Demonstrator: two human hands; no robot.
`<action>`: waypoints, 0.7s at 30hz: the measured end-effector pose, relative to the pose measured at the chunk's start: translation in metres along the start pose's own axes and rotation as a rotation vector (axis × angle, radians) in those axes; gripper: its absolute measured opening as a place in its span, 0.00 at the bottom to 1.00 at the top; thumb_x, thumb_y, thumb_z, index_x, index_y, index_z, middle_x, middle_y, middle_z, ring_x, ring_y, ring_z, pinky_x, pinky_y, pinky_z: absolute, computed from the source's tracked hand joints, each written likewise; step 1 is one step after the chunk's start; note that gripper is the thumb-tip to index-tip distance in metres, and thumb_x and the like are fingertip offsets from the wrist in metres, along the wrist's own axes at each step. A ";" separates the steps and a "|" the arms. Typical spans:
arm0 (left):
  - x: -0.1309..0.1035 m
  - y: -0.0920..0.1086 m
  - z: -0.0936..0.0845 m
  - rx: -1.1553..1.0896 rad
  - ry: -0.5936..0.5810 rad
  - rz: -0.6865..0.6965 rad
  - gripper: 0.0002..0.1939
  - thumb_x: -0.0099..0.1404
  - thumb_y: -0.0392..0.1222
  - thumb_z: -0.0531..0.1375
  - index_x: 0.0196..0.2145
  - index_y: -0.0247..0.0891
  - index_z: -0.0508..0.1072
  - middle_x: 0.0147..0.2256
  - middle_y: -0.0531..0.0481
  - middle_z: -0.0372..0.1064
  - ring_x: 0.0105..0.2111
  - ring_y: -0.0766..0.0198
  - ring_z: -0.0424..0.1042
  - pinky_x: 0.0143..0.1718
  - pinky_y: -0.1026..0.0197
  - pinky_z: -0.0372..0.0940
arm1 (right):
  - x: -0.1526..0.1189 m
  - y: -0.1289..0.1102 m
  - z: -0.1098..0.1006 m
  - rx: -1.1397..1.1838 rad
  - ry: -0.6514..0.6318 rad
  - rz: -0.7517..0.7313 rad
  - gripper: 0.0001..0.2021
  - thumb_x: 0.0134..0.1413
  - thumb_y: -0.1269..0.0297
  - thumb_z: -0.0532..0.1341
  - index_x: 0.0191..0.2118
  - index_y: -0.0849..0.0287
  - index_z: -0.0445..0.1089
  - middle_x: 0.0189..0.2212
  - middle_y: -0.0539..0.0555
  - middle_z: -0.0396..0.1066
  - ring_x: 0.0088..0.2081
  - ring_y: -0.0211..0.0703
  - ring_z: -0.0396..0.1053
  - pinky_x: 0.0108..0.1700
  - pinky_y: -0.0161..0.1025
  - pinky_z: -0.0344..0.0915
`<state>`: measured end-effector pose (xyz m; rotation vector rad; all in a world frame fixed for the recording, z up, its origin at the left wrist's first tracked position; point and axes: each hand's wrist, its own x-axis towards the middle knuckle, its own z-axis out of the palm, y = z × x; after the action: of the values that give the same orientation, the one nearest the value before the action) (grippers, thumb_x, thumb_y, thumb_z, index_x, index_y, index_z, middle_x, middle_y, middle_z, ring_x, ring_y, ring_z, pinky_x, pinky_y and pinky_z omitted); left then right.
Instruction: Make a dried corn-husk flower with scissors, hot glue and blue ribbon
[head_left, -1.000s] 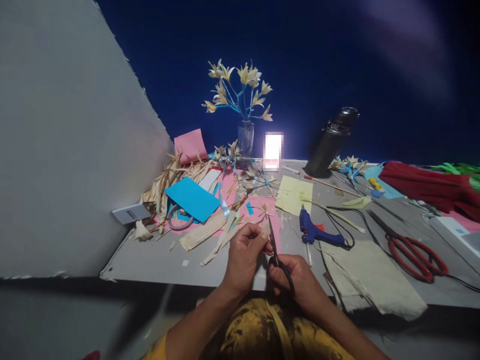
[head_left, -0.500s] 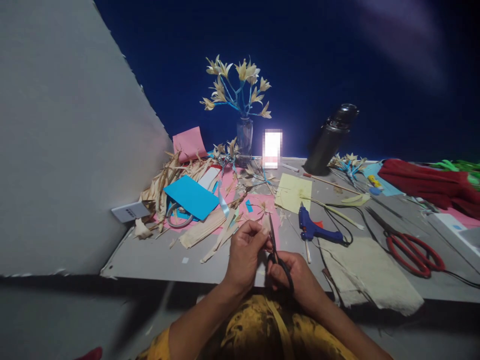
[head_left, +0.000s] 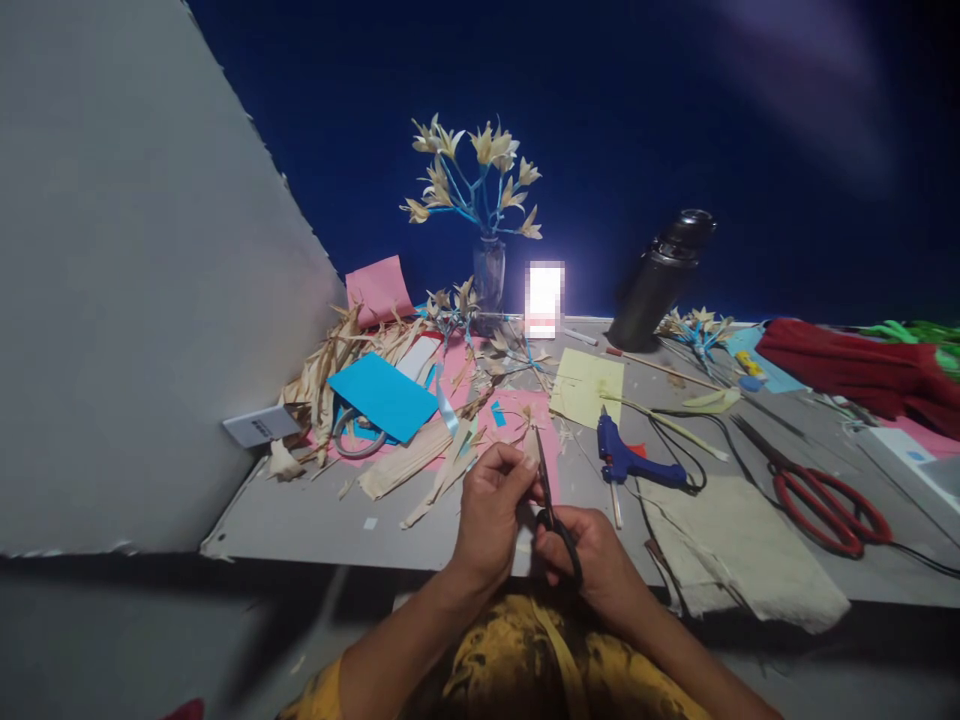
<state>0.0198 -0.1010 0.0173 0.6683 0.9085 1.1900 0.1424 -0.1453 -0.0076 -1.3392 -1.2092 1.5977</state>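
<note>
My left hand is closed in a pinch on a small pale piece of dried husk, whose tip shows above the fingers. My right hand grips a pair of small black-handled scissors, blades pointing up and lying right beside the husk piece. Both hands are close together over the table's front edge. Behind them lies a pink sheet with small scraps on it. Longer strips of dried husk are spread to the left.
A blue glue gun, a folded cloth and large red-handled scissors lie to the right. A vase of husk flowers and a dark flask stand at the back. A blue card rests on the left pile.
The scissors have tilted slightly to the left at their tips, against the husk piece. My left hand has barely moved.
</note>
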 end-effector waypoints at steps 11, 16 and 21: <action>0.001 0.008 -0.009 0.110 -0.057 0.000 0.12 0.57 0.44 0.69 0.29 0.37 0.69 0.22 0.54 0.70 0.22 0.68 0.68 0.28 0.66 0.62 | -0.002 -0.001 0.000 0.009 -0.003 0.009 0.28 0.42 0.34 0.66 0.21 0.58 0.65 0.14 0.48 0.63 0.18 0.35 0.56 0.22 0.34 0.52; 0.002 0.012 -0.012 0.140 -0.096 0.029 0.10 0.57 0.42 0.68 0.28 0.37 0.70 0.23 0.53 0.71 0.23 0.68 0.69 0.29 0.66 0.64 | -0.003 0.002 -0.001 0.010 -0.004 0.008 0.29 0.41 0.34 0.67 0.21 0.58 0.64 0.13 0.47 0.62 0.18 0.35 0.55 0.21 0.34 0.52; 0.002 0.014 -0.012 0.111 -0.103 0.020 0.12 0.56 0.43 0.69 0.27 0.37 0.70 0.24 0.52 0.71 0.23 0.67 0.70 0.29 0.65 0.65 | -0.003 0.001 0.000 0.020 -0.015 0.030 0.29 0.40 0.34 0.68 0.20 0.57 0.63 0.12 0.46 0.60 0.17 0.34 0.54 0.21 0.33 0.52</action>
<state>0.0024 -0.0957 0.0229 0.8223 0.8871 1.1188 0.1431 -0.1487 -0.0074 -1.3410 -1.1844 1.6393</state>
